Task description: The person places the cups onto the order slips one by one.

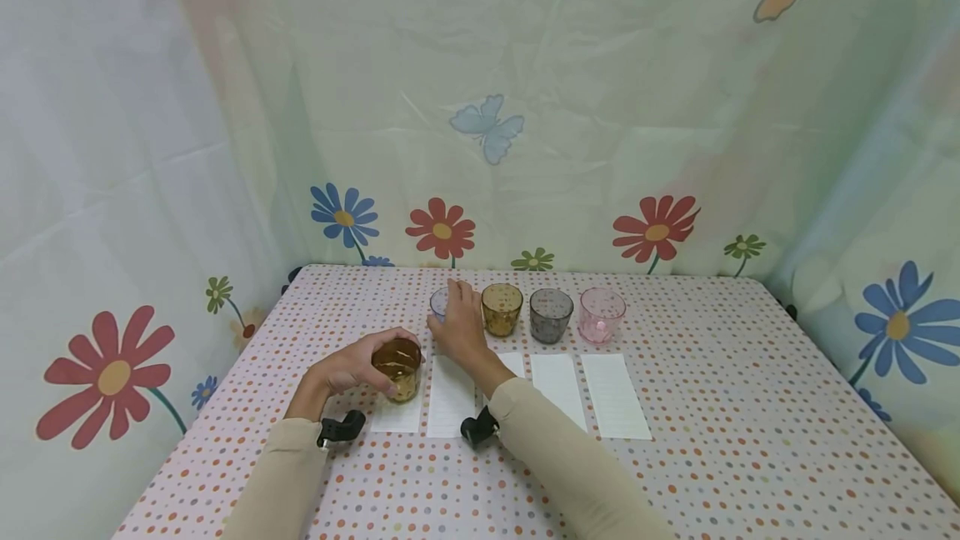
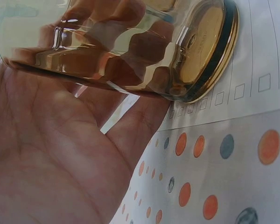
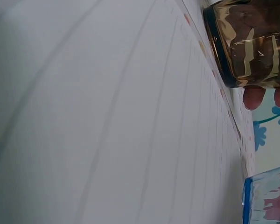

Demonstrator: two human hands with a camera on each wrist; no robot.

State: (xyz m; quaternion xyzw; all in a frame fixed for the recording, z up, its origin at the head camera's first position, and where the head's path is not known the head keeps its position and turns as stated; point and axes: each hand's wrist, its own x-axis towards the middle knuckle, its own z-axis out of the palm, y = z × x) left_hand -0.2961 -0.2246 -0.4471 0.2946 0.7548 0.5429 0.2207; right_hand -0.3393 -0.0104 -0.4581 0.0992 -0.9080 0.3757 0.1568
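My left hand (image 1: pixel 351 363) grips a dark amber glass tumbler (image 1: pixel 401 382) over the leftmost paper strip. In the left wrist view, the palm and fingers wrap the side of the upright amber tumbler (image 2: pixel 126 51); whether its base touches the paper I cannot tell. Farther back, my right hand (image 1: pixel 463 330) holds a pale blue glass tumbler (image 1: pixel 438 302) and partly hides it. Only part of that blue tumbler (image 3: pixel 269 198) shows at the right wrist view's lower right corner. The amber tumbler (image 3: pixel 247 46) and left fingertips appear above it.
Right of my right hand, a yellow-amber tumbler (image 1: pixel 502 309), a grey tumbler (image 1: pixel 551 315) and a pink tumbler (image 1: pixel 602 315) stand in a row. Several lined paper strips (image 1: pixel 617 397) lie in front. The dotted tablecloth (image 1: pixel 720 440) covers the table; a printed curtain (image 1: pixel 585 148) hangs behind.
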